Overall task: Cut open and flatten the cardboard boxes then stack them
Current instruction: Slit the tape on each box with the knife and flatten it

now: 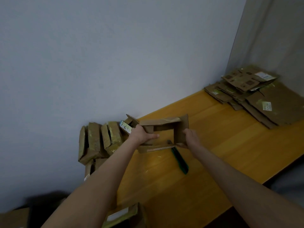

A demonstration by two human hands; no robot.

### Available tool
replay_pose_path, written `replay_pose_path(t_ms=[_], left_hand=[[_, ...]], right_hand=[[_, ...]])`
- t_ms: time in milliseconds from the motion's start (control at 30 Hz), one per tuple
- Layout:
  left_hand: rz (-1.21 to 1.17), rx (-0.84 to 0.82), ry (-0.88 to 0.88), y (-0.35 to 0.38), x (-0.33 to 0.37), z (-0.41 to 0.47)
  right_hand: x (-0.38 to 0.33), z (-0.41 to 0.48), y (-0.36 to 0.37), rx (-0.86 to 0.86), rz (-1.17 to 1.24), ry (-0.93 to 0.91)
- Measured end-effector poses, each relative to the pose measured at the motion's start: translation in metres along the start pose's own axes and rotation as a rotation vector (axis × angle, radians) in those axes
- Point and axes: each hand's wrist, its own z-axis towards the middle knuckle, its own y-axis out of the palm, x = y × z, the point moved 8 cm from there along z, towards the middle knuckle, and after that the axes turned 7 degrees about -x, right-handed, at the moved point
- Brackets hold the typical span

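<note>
A green knife, an open box and a pile of flat boxes are laid on the yellow table.

Tabletop lies open between green cutter and flattened stack; sealed boxes block the left.

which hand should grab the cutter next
Right, likely. The cutter lies on the table close beside the right hand, which grips the right wall of the box. The left hand grips the opposite wall and would have to reach across.
</note>
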Motion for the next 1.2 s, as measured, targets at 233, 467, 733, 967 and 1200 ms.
replay_pose_path(t_ms=[233, 467, 733, 967, 1200], left_hand=[[0.089, 0.06, 0.072, 0.004, 0.002, -0.012], [-0.384, -0.428, 0.29, 0.022, 0.016, -0.04], [-0.156, -0.435, 0.43, 0.045, 0.034, -0.046], [-0.179, -0.114, 0.264, 0.041, 0.006, -0.035], [-1.165, 0.081, -0.186, 0.029, -0.064, -0.029]], right_hand=[[0.011, 0.001, 0.0, -0.022, 0.361, 0.054], [0.001, 0.006, 0.003, -0.222, 0.764, 0.076], [-0.01, 0.004, 0.018, -0.228, 0.379, 0.178], [0.006, 0.02, 0.007, 0.019, 0.455, 0.116], [0.031, 0.022, 0.043, -0.128, 0.45, 0.213]])
